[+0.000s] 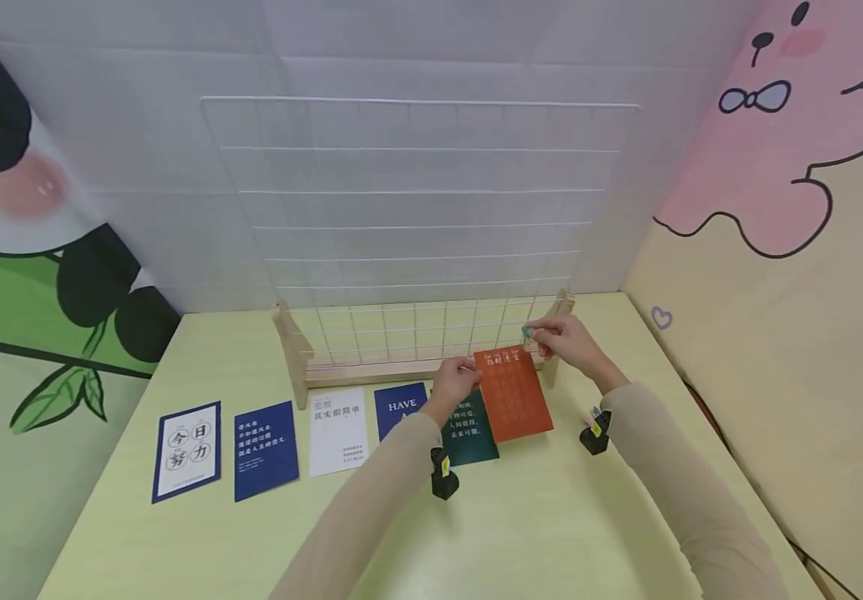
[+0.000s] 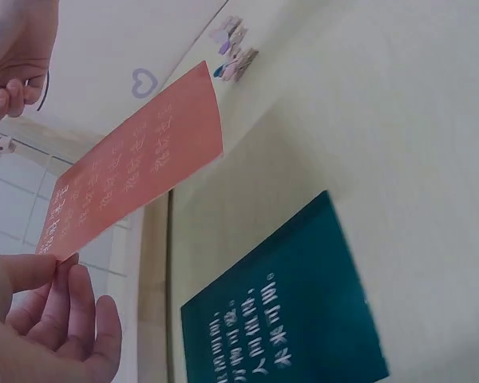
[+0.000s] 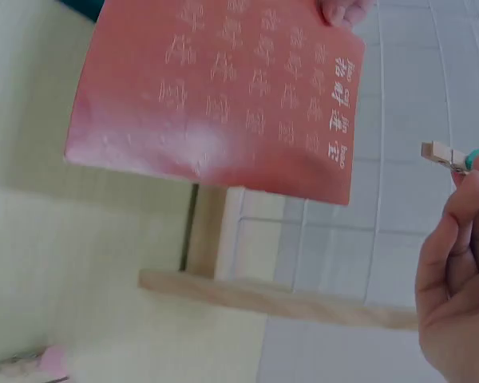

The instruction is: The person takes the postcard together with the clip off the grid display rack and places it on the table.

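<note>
My left hand [image 1: 456,383] pinches a red card [image 1: 516,396] with white lettering by its upper left corner, in front of the white wire grid [image 1: 431,321]. The card is raised and tilted, overlapping a dark green card [image 1: 472,429] in the head view. In the left wrist view, thumb and fingertips meet at the edge of the red card [image 2: 136,163]. My right hand [image 1: 568,340] pinches a small wooden clothespin [image 3: 443,154] with a teal decoration by its end. The clothespin is apart from the red card, beside its top edge.
Left of the green card lie a blue card [image 1: 399,408] partly behind my forearm, a white card [image 1: 338,432], a dark blue card [image 1: 266,450] and a blue-bordered card [image 1: 187,450]. A wooden stand [image 1: 371,375] carries the grid. Several clothespins [image 2: 235,52] lie on the table at the right.
</note>
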Available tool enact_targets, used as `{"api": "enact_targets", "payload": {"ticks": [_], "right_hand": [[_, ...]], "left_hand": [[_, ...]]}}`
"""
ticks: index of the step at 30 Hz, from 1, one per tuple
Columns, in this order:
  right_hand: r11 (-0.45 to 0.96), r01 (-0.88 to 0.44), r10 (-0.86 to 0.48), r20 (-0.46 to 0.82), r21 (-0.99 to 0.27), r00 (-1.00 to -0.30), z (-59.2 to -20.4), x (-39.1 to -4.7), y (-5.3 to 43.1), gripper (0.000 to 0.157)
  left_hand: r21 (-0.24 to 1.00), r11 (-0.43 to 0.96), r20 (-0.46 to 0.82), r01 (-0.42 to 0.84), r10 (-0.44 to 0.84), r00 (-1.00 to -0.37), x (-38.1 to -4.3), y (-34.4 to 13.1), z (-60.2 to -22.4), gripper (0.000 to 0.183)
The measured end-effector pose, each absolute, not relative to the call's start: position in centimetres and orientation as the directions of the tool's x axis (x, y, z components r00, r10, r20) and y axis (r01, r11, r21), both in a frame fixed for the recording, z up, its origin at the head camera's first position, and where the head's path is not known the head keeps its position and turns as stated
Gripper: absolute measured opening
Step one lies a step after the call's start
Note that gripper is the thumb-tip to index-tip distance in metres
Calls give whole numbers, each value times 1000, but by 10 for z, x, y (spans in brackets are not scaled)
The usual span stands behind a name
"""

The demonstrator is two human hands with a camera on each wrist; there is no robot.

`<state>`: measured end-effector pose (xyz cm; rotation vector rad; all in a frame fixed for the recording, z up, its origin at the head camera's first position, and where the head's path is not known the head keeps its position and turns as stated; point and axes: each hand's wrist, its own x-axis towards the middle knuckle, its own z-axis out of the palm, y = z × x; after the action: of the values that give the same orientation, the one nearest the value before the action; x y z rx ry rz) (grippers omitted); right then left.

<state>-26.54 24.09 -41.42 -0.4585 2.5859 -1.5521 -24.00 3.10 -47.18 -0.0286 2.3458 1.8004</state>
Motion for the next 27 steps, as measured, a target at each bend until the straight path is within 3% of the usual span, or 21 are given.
{"api": "enact_targets", "payload": {"ticks": [13,27], "right_hand": [[477,-90,-367,-105,-874,-924,-453,-247,285,33],[520,75,-363,-300,-851,-882,-501,-230,310,25]], "left_hand": [[961,196,-226,-197,139,-964,-228,42,-508,11],[949,152,-292,-275,103,-951,-212,50,-519,13]]}}
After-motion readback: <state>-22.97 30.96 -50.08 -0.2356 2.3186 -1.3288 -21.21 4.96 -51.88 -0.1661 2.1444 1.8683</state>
